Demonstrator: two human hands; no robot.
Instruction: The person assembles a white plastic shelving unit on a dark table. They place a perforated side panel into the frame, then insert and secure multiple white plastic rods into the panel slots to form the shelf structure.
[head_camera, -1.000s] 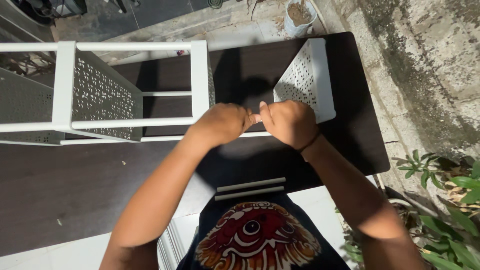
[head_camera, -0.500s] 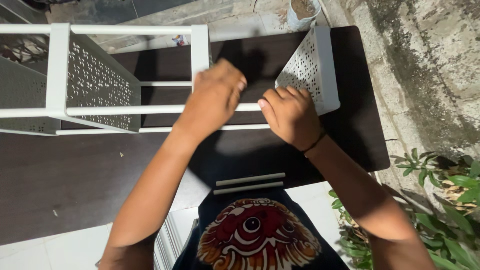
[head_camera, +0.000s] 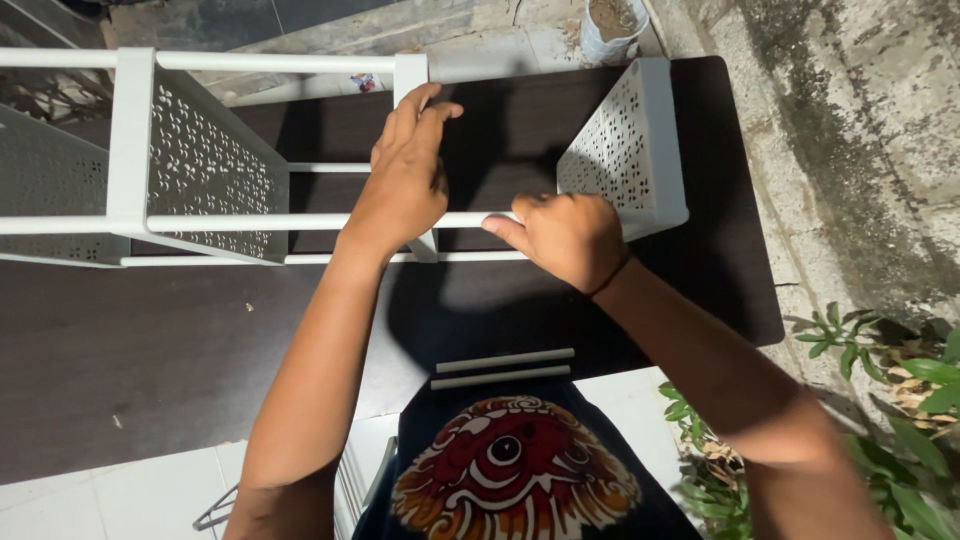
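Observation:
A white plastic shelf rack (head_camera: 130, 140) with perforated panels lies on its side on a dark brown board (head_camera: 150, 340). My left hand (head_camera: 405, 175) grips the top of a perforated upright panel in the rack's middle. My right hand (head_camera: 565, 235) is closed around the end of a white horizontal rod (head_camera: 300, 221), just beside a loose perforated end panel (head_camera: 625, 150) that stands at the right. Two short white rods (head_camera: 505, 367) lie side by side on the board near my body.
A small pot of soil (head_camera: 612, 25) stands at the top on the concrete floor (head_camera: 850, 130). Green plants (head_camera: 900, 400) grow at the right. White tiles (head_camera: 120, 490) and a wire item (head_camera: 215, 515) lie at the lower left.
My left hand has moved up from beside my right hand onto the top of the middle panel. My right hand has stayed at the rod's end. The view has shifted slightly.

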